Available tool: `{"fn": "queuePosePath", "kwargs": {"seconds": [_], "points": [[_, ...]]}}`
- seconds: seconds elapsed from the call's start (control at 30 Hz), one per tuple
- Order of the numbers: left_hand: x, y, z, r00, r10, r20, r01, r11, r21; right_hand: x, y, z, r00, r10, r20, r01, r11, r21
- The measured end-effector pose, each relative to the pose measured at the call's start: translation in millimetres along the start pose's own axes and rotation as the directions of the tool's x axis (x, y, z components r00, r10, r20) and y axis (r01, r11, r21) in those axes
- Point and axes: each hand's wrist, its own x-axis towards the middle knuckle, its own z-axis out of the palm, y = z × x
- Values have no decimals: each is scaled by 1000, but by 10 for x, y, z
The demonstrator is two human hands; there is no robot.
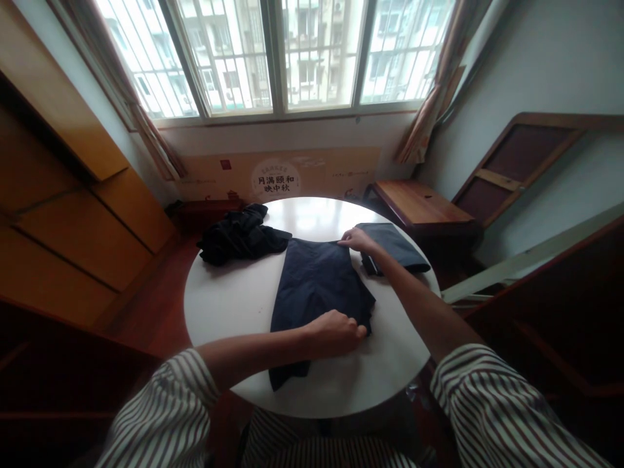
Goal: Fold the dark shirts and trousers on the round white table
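Observation:
A dark navy garment (pixel 316 279), shaped like a pair of shorts, lies spread on a round white table (pixel 229 305). My right hand (pixel 358 240) pinches its far right corner at the top edge. Across the lower part of the cloth reaches my left hand (pixel 336 333), its fingers closed at the garment's near right edge. The forearm covers part of the fabric, and the cloth inside the left fist is mostly hidden. To the right of my right hand sits a folded grey-blue garment (pixel 397 247). A crumpled black garment (pixel 238 234) is heaped at the far left of the table.
A wooden side table (pixel 424 201) stands beyond the table to the right. Yellow-brown wooden cabinets (pixel 73 227) line the left side. Behind the table is a printed banner (pixel 316 172) under a barred window (pixel 316 58). A dark wooden panel (pixel 575 312) rises at the right.

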Motion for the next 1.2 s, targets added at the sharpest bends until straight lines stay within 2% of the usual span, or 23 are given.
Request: {"fn": "queuePosePath", "kwargs": {"seconds": [0.07,0.13,0.27,0.37,0.43,0.53,0.63,0.67,0.73,0.8,0.83,0.9,0.93,1.0,1.07,1.1,1.13,1.2], "points": [[-5,-12,55,998,59,-34,-59,998,3,4,0,31,999,-7,-35,8,1000,22],[-7,-8,91,996,66,-66,-66,998,2,21,-4,65,999,1,-53,1,999,34],[16,31,131,996,-9,-91,9,1000,-1,2,-21,129,993,63,-95,-62,998,12],[8,50,142,995,-32,-99,32,999,-4,-168,-35,143,980,126,-153,-133,990,-36],[-13,57,140,994,-45,-103,45,999,-3,-375,-44,148,978,159,-131,-171,982,-82],[-31,68,132,993,-49,-105,50,999,10,-744,-60,199,987,160,6,-160,985,-69],[-13,82,121,995,-26,-91,28,999,20,-1035,-68,315,992,99,73,-112,973,201],[-6,87,116,996,-20,-83,22,1000,19,-1097,-64,358,992,97,82,-119,934,336],[-8,96,101,998,-19,-61,19,1000,11,-1168,-41,425,984,124,131,-178,793,583],[-49,101,75,998,-26,-50,25,999,-20,-1177,5,445,967,149,206,-252,661,707],[-86,101,58,998,-32,-54,29,998,-50,-1163,31,434,962,158,221,-270,639,720],[-174,87,18,996,-57,-75,47,991,-128,-1105,66,381,967,189,173,-256,705,661],[-217,73,0,993,-74,-90,58,985,-162,-1065,64,349,972,211,104,-231,772,592],[-271,28,-25,989,-94,-118,70,980,-188,-975,-4,300,970,211,-119,-148,906,396],[-268,-30,-15,983,-104,-155,76,982,-174,-896,-158,305,940,75,-332,-15,983,180],[-247,-56,6,977,-117,-177,88,982,-168,-865,-255,334,924,-36,-380,74,994,86],[-219,-78,37,970,-142,-196,110,980,-167,-841,-352,381,914,-155,-376,170,985,6],[-160,-96,121,958,-201,-205,164,969,-185,-800,-510,512,916,-320,-244,305,947,-98]]}}
